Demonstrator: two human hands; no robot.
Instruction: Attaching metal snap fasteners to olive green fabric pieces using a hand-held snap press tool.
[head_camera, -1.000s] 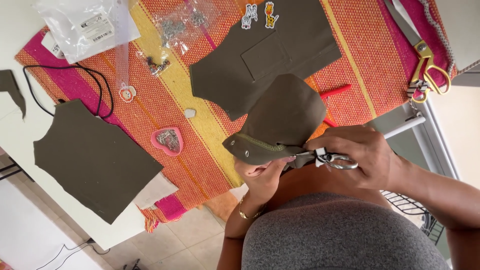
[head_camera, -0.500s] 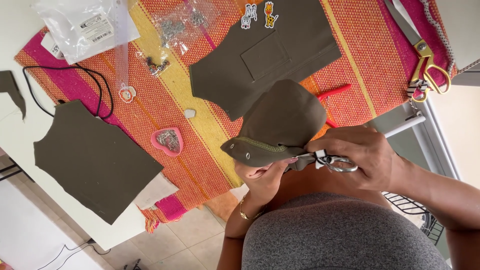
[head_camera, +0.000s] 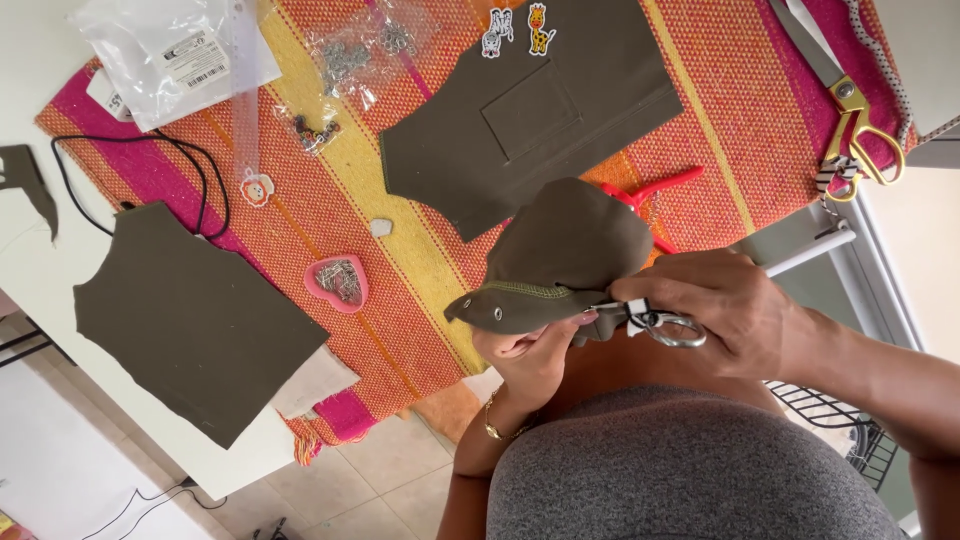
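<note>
My left hand (head_camera: 535, 352) holds a folded olive fabric piece (head_camera: 560, 255) from below, at its stitched edge with small metal eyelets. My right hand (head_camera: 715, 310) pinches the same edge from the right and grips a small pair of silver scissors (head_camera: 665, 326) with black-and-white wrapped handles. The fabric piece hangs just in front of the table edge, over my grey top.
On the orange striped mat (head_camera: 420, 220) lie an olive panel with a pocket (head_camera: 530, 115), another olive panel (head_camera: 190, 315), a pink heart-shaped pin dish (head_camera: 338, 282), gold-handled shears (head_camera: 850, 105), a red tool (head_camera: 655, 190), clear bags (head_camera: 175, 55), animal patches (head_camera: 520, 25) and a black cord (head_camera: 150, 165).
The fabric piece has tilted up a little in my hands. My right hand with the scissors stays at its edge. The table items have not moved.
</note>
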